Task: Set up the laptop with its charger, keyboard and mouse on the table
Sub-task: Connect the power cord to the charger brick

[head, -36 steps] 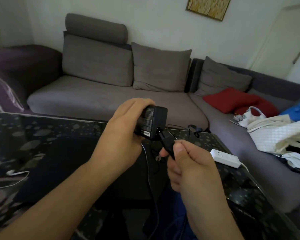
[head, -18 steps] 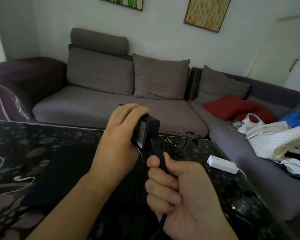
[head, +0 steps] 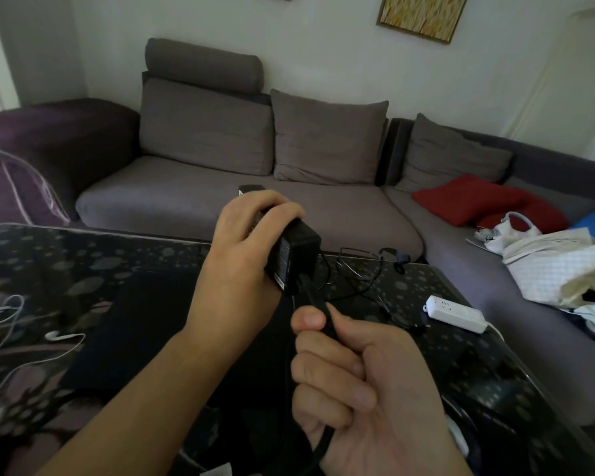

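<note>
My left hand (head: pixel 244 249) grips a black charger brick (head: pixel 294 259) above the dark patterned table (head: pixel 83 255). A thick black power cable (head: pixel 318 304) runs out of the brick's lower end and down through my right hand (head: pixel 354 379), which is closed in a fist around it just below the plug. A closed dark laptop (head: pixel 131 334) lies flat on the table under my left forearm. Thin black charger wire (head: pixel 358 269) lies loose on the table behind the brick. I see no keyboard or mouse.
A white power strip (head: pixel 455 313) rests near the table's right edge. White earphones (head: pixel 52 335) and their wire lie at the left. A grey corner sofa (head: pixel 248 207) stands behind the table, with a red cushion (head: pixel 474 201) and white clothes (head: pixel 557 266).
My right hand slid down from a fingertip pinch at the plug to a full fist around the cable. The brick turned in my left hand. The view lifted slightly.
</note>
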`<state>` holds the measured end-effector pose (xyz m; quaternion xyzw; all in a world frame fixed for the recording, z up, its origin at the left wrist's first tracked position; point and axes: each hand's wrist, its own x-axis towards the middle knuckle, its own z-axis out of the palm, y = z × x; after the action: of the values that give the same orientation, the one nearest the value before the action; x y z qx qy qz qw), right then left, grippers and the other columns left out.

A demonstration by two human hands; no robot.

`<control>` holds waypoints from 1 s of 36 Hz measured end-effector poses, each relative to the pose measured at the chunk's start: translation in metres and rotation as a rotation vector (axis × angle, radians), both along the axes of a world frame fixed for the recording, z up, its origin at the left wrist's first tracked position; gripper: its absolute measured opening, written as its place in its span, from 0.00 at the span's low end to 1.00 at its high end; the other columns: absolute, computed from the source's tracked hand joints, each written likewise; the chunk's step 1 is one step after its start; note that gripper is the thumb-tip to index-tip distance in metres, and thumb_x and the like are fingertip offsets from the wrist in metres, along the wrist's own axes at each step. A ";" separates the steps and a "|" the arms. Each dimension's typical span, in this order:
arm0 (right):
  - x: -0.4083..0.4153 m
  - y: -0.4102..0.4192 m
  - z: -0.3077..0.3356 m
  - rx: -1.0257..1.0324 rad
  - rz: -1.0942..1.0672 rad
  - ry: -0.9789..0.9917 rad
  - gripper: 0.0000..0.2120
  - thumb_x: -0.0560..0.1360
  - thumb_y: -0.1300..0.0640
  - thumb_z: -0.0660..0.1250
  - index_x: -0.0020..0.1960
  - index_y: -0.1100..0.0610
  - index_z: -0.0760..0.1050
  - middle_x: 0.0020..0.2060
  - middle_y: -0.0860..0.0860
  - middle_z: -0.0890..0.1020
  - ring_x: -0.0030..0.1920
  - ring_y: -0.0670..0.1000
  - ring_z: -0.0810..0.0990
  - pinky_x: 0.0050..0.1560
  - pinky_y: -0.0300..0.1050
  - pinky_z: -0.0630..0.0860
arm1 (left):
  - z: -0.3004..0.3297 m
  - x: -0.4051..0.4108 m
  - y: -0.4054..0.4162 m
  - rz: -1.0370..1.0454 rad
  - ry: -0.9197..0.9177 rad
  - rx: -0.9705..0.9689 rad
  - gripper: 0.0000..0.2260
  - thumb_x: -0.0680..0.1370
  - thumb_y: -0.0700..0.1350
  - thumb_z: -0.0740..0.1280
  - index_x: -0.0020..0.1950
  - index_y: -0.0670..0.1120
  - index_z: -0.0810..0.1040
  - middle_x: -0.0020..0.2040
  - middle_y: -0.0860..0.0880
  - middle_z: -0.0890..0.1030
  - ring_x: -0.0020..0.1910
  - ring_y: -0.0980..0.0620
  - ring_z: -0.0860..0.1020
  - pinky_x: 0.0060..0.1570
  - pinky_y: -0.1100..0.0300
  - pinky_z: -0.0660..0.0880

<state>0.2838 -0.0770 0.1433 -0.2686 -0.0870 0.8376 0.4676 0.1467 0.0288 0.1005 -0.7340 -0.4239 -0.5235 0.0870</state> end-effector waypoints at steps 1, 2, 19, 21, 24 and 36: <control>0.000 0.000 0.000 -0.005 -0.012 0.004 0.23 0.85 0.54 0.56 0.36 0.63 0.76 0.21 0.46 0.58 0.13 0.44 0.59 0.19 0.35 0.48 | -0.002 -0.001 0.000 0.006 -0.002 -0.002 0.24 0.74 0.39 0.76 0.69 0.44 0.78 0.70 0.47 0.73 0.72 0.55 0.65 0.71 0.70 0.63; -0.001 0.000 -0.001 -0.011 -0.029 0.009 0.23 0.85 0.54 0.56 0.36 0.63 0.75 0.22 0.46 0.58 0.13 0.44 0.60 0.19 0.35 0.47 | -0.003 -0.001 0.000 0.016 -0.002 -0.005 0.24 0.74 0.40 0.75 0.69 0.45 0.78 0.70 0.47 0.73 0.73 0.53 0.66 0.71 0.70 0.63; -0.002 0.001 -0.012 -0.043 -0.071 0.153 0.20 0.83 0.55 0.56 0.38 0.64 0.75 0.21 0.47 0.60 0.13 0.44 0.61 0.19 0.34 0.49 | -0.009 0.007 -0.004 0.001 0.026 -0.002 0.25 0.74 0.40 0.78 0.70 0.44 0.79 0.71 0.45 0.74 0.73 0.58 0.62 0.72 0.73 0.61; 0.000 0.002 -0.014 -0.051 -0.069 0.171 0.20 0.84 0.55 0.56 0.39 0.64 0.75 0.21 0.47 0.60 0.14 0.44 0.62 0.19 0.34 0.48 | -0.010 0.008 -0.004 0.006 0.033 -0.006 0.24 0.73 0.39 0.79 0.69 0.44 0.79 0.70 0.46 0.75 0.73 0.56 0.64 0.71 0.73 0.61; 0.003 0.002 -0.014 -0.062 -0.067 0.144 0.19 0.83 0.56 0.56 0.39 0.64 0.75 0.22 0.46 0.59 0.14 0.44 0.61 0.20 0.34 0.47 | -0.008 0.010 -0.006 0.007 0.052 -0.009 0.22 0.74 0.40 0.77 0.68 0.44 0.80 0.69 0.47 0.75 0.72 0.50 0.69 0.70 0.74 0.62; 0.009 0.003 -0.016 -0.095 -0.067 0.001 0.22 0.84 0.54 0.59 0.36 0.64 0.77 0.24 0.45 0.60 0.15 0.43 0.58 0.17 0.35 0.49 | -0.017 0.021 -0.016 -0.021 0.019 -0.068 0.25 0.73 0.39 0.78 0.70 0.44 0.79 0.73 0.46 0.73 0.75 0.49 0.68 0.71 0.64 0.68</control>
<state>0.2931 -0.0738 0.1277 -0.2929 -0.0379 0.8247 0.4823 0.1680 0.0131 0.0839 -0.7458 -0.4330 -0.5027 0.0605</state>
